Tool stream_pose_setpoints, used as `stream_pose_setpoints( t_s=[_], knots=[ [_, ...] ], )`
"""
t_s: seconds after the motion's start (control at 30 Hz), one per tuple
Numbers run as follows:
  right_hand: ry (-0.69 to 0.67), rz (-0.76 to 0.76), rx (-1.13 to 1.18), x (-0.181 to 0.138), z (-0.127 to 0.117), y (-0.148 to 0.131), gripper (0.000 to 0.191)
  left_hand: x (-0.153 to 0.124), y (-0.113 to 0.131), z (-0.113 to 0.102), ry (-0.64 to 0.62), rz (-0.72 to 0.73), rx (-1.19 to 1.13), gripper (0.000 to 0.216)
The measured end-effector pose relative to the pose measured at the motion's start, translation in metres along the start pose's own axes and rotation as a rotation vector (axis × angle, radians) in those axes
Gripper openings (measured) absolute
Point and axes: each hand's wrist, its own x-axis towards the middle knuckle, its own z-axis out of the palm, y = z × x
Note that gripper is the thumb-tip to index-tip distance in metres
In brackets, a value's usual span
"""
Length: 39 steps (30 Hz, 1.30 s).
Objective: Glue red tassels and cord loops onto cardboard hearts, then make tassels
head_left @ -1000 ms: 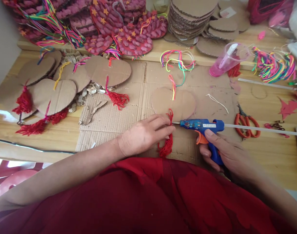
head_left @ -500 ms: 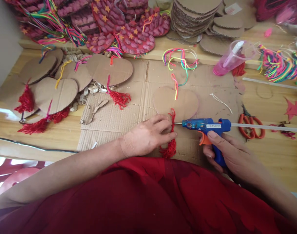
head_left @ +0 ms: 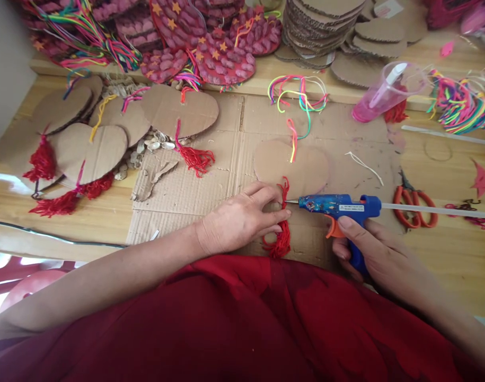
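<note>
Matt corrugated cardboard heart point(head_left: 301, 164); fuzzy red yarn tassel point(head_left: 282, 240); glossy blue plastic glue gun point(head_left: 337, 206).

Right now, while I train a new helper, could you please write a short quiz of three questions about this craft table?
1. Which hand grips the blue glue gun?
2. True or false: the orange scissors lie to the right of the glue gun.
3. The glue gun's nozzle points toward: A) the pink cup; B) the red tassel that the left hand touches; C) the scissors.
Key: 1 the right hand; 2 true; 3 B.
</note>
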Motion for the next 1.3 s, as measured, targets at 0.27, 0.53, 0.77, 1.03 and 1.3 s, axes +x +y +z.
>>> stream_pose_setpoints(
  t_s=[0.27, 0.53, 0.77, 1.03, 1.3],
  knots=[
    [0.026, 0.010, 0.048, 0.001, 0.007, 0.005, 0.054, 0.000, 0.003, -0.001, -0.001, 0.005, 0.055, 0.030],
    [-0.064, 0.044, 0.036, -0.005, 0.003, -0.001, 0.059, 0.001, 0.002, 0.002, 0.075, -0.002, 0.010, 0.024],
    [-0.019, 0.069, 0.009, -0.008, 0.002, -0.002, 0.058, 0.001, 0.001, 0.002, 0.080, -0.005, -0.021, 0.021],
    [-0.014, 0.030, -0.032, -0.004, 0.004, 0.002, 0.057, 0.002, 0.000, 0.000, 0.075, -0.003, -0.027, 0.025],
    [-0.029, 0.010, 0.044, -0.003, 0.005, 0.003, 0.058, 0.002, 0.001, 0.000, 0.078, -0.006, -0.035, 0.022]
  ],
)
